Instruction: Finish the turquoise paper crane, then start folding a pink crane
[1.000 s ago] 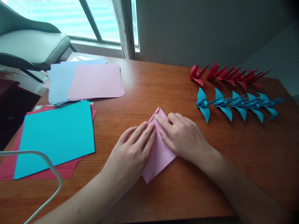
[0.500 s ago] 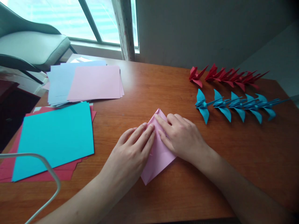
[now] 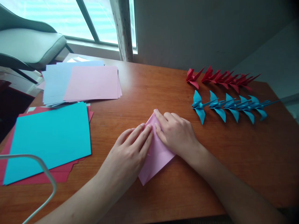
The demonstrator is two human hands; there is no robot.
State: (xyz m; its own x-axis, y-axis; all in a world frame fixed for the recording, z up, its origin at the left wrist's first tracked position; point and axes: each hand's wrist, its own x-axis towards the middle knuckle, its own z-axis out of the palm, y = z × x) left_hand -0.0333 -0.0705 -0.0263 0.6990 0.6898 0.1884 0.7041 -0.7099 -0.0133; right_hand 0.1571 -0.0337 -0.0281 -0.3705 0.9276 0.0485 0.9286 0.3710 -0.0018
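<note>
A folded piece of pink origami paper (image 3: pixel 156 157) lies on the wooden table, shaped like a diamond with one corner pointing away from me. My left hand (image 3: pixel 133 146) rests on its left side, fingers stretched out and pressing it flat. On the upper right edge is my right hand (image 3: pixel 176 132), its index fingertip at the far corner. The right thumb lies apart from that finger on the paper, and the other fingers are curled. Part of the left edge is hidden under my left hand.
Red paper cranes (image 3: pixel 230 79) and blue paper cranes (image 3: pixel 231 106) stand in two rows at the right. Turquoise sheets (image 3: pixel 50 140) lie over red sheets (image 3: pixel 58 176) at the left. Behind them are pink sheets (image 3: pixel 93 83) and pale blue sheets (image 3: pixel 56 82). A white cable (image 3: pixel 50 179) curves at lower left.
My right index finger has slid up along the fold to the far corner of the pink paper. My left hand keeps its place on the paper. The whole view has shifted slightly.
</note>
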